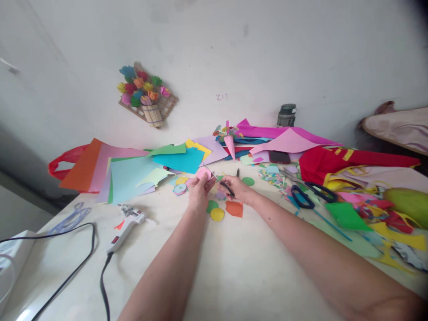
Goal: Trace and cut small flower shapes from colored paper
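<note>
Between the fingers of my left hand (199, 191) is a round pink paper circle (203, 173), held up above the table. My right hand (238, 188) grips a small pair of scissors (227, 188) with dark handles, its blades pointing at the pink circle's right edge. Whether the blades touch the paper I cannot tell. Beneath my hands lie a yellow paper circle (217, 214), a green circle (211, 206) and an orange paper piece (234, 208). Left of my left hand sit several small paper circles (180, 189); another green circle (248, 181) lies beyond my right hand.
A glue gun (127, 227) with a black cord lies at left, near a power strip (15, 249). Coloured sheets (130, 174) spread along the back. Large dark-handled scissors (312, 196), paper scraps (394, 209) and a phone (279, 157) are at right. A bottle (286, 116) stands against the wall.
</note>
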{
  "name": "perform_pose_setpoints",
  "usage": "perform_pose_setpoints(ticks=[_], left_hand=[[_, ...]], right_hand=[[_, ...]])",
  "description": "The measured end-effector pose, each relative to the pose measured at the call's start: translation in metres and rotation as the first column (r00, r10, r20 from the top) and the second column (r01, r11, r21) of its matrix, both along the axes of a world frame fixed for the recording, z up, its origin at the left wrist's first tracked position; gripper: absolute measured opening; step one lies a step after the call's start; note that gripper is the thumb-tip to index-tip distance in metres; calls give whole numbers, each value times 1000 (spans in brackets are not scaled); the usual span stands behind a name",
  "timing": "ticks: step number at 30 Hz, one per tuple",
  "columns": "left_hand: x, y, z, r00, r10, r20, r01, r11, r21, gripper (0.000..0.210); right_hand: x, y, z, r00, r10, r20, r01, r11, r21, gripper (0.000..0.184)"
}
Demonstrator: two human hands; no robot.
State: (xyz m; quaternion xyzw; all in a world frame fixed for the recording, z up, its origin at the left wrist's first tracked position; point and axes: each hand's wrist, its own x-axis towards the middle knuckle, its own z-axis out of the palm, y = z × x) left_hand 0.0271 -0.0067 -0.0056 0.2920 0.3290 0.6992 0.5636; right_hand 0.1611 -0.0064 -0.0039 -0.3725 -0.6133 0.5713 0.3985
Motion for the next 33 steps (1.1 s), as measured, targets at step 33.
perform_pose_setpoints(ticks=[33], left_hand=[[-1, -4, -3, 761, -338, -553, 362, 930, -69, 26]], right_hand=[[20, 7, 27, 963, -230, -142, 236, 972, 22, 36]])
